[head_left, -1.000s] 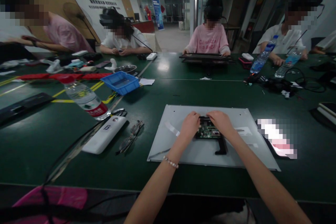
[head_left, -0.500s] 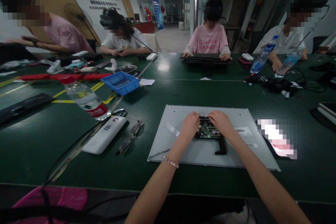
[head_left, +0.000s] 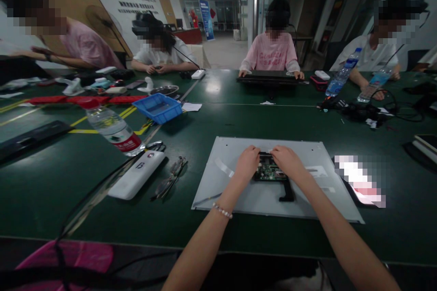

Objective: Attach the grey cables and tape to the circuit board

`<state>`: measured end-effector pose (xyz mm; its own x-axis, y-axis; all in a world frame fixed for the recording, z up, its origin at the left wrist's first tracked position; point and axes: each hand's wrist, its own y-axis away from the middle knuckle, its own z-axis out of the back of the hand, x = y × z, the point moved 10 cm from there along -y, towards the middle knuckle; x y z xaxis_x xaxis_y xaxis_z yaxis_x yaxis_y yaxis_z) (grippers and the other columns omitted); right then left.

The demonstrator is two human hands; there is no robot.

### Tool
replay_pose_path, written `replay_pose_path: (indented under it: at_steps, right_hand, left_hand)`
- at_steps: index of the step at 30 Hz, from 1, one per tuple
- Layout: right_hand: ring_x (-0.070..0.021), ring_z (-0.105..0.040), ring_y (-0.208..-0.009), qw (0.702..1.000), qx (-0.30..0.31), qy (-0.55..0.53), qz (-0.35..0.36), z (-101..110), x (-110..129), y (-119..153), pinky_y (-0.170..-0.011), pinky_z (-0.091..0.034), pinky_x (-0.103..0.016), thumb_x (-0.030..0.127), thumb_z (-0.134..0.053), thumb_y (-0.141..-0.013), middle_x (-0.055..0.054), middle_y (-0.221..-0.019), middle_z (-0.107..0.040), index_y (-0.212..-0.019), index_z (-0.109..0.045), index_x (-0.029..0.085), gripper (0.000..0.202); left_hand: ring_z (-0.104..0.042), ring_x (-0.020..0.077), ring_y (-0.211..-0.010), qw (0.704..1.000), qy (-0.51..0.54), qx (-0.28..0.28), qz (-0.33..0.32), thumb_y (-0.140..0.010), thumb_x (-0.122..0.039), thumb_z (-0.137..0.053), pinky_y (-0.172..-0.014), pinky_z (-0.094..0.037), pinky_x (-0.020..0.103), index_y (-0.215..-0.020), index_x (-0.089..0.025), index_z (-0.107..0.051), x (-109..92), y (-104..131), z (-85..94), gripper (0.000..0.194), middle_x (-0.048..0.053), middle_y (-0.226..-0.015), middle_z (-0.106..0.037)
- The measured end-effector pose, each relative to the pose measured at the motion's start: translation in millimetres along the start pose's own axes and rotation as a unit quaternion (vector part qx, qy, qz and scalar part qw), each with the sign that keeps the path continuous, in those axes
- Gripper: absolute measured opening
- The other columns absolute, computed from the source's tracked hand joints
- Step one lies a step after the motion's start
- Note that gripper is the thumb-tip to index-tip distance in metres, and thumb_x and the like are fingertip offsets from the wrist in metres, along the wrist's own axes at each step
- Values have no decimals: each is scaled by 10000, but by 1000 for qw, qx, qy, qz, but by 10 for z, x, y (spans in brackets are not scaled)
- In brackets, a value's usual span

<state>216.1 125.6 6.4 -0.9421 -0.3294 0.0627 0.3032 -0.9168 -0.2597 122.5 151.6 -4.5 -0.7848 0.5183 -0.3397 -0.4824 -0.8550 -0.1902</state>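
A green circuit board (head_left: 271, 173) in a black frame lies on a light grey metal panel (head_left: 218, 191) in front of me. The frame's black arm (head_left: 287, 191) sticks out toward me at the lower right. My left hand (head_left: 249, 162) is closed at the board's far left corner, its fingertips on the black far edge. On the same edge, further right, the curled fingers of my right hand (head_left: 287, 162) grip as well. Both hands cover the board's sides, and the fingertips are partly hidden. A clear strip of tape (head_left: 223, 167) shows on the panel left of my left hand.
Left of the panel lie glasses (head_left: 170, 178), a white power bank (head_left: 138, 175) with cables, and a tilted water bottle (head_left: 114, 128). A blue tray (head_left: 159, 108) stands behind. A phone (head_left: 360, 182) lies by the panel's right edge. Several people sit across the green table.
My hands stay on the board's far edge with almost no movement. Across the table at the right, a person's hand has shifted rightward behind the bottle.
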Motion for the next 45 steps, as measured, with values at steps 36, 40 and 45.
replay_pose_path:
  at_steps: [36, 40, 45]
  right_hand:
    - [-205, -498, -1184, 980, -29, -191, -50, -76, -238, 1249, -1016, -408, -411, 298, -396, -900, -71, -1305, -526, -1294, -469, 206, 411]
    - [-211, -559, -1098, 982, -43, -174, -52, -62, -314, 1190, -973, -440, -393, 279, -404, -899, -79, -1204, -600, -1131, -606, 189, 320]
    - [-215, -596, -1018, 990, -44, -124, -54, -4, -333, 1139, -919, -462, -384, 245, -381, -904, -73, -1112, -649, -1073, -636, 183, 312]
  left_hand:
    - [-549, 193, -963, 997, -71, -3, -7, -892, -161, -443, -876, -434, 301, -1033, -172, -587, -96, 54, 159, 203, 74, -1027, -579]
    - [-551, 206, -969, 997, -73, -12, -4, -885, -166, -452, -880, -439, 320, -1080, -165, -576, -106, 50, 205, 231, 81, -1041, -583]
    - [-538, 207, -1018, 997, -60, -41, -14, -869, -151, -466, -911, -429, 343, -1110, -161, -567, -168, 28, 397, 262, 83, -1108, -577]
